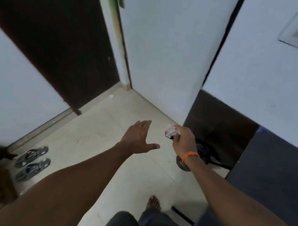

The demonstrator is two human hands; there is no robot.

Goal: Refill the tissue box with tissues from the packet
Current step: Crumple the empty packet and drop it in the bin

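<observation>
My right hand [183, 140], with an orange band on the wrist, is closed around a small crumpled plastic wrapper [170, 131] with red and white print, held out over the floor. My left hand [140, 136] stretches forward beside it with the fingers spread and nothing in it. No tissue box is in view. The frame is blurred.
A dark brown door [61, 43] stands open at the left, with a white door [158, 51] ahead. A pair of grey sandals [32, 162] lies on the tiled floor at the left. A dark bin [202, 151] sits by the black counter [268, 167] at the right. My bare foot [153, 202] is below.
</observation>
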